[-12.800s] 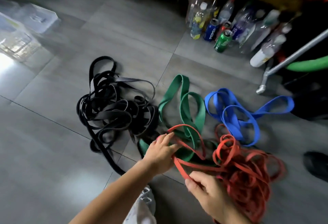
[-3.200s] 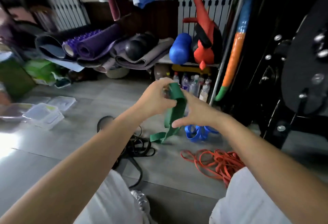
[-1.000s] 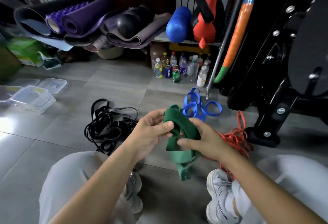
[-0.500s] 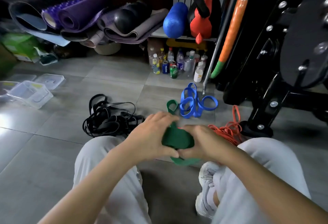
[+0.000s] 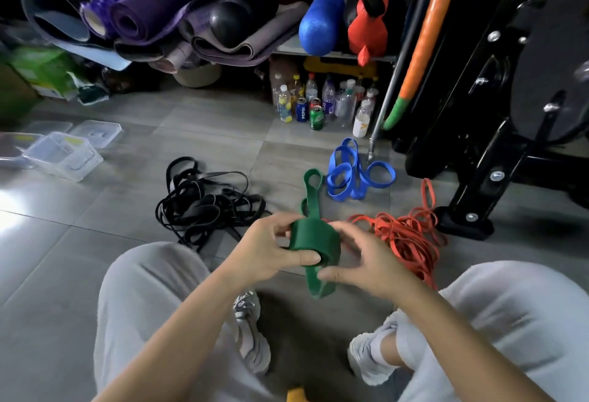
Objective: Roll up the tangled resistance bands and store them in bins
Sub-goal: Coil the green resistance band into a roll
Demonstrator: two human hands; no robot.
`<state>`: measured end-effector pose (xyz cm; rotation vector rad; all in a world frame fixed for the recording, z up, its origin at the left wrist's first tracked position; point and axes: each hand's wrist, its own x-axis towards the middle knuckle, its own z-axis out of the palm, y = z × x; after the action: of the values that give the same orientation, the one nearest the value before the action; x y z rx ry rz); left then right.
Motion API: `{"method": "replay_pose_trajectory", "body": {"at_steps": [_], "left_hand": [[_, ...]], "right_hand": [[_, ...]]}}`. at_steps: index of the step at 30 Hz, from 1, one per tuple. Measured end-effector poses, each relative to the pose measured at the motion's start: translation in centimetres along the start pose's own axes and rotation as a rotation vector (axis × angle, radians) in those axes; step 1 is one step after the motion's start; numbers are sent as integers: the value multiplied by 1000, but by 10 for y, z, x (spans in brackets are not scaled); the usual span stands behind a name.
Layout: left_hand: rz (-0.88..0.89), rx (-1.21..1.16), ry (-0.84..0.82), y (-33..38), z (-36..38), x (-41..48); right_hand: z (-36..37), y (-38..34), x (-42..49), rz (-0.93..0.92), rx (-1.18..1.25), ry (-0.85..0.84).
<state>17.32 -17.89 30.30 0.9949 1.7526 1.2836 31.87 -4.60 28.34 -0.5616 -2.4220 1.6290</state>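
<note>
One band is part-wound: half a second ago both hands cupped the green band [image 5: 314,242], and now they have parted, so its roll shows between them. The left hand [image 5: 267,251] grips the roll, thumb across its front, while the right hand [image 5: 360,263] pinches the loose end beneath. Its tail still trails to the floor, so winding isn't finished, and the clear bins [image 5: 60,156] sit well off left.

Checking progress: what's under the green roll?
A loose tail of the same band hangs beneath the green roll, touching the right hand. The left hand covers its left side.
</note>
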Motion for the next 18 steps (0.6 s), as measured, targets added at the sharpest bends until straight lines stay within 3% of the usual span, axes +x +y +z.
{"method": "replay_pose_trajectory", "body": {"at_steps": [5,10,18], "left_hand": [[-95,-520,-65,-17,8,-9],[-108,-590,-51,-19,12,-5],[-67,-636,-19,-7,15,-2]], "right_hand": [[6,1,0,-25,162,58],[-6,-2,3,4,281,-36],[-27,-15,1,22,280,-25]]}}
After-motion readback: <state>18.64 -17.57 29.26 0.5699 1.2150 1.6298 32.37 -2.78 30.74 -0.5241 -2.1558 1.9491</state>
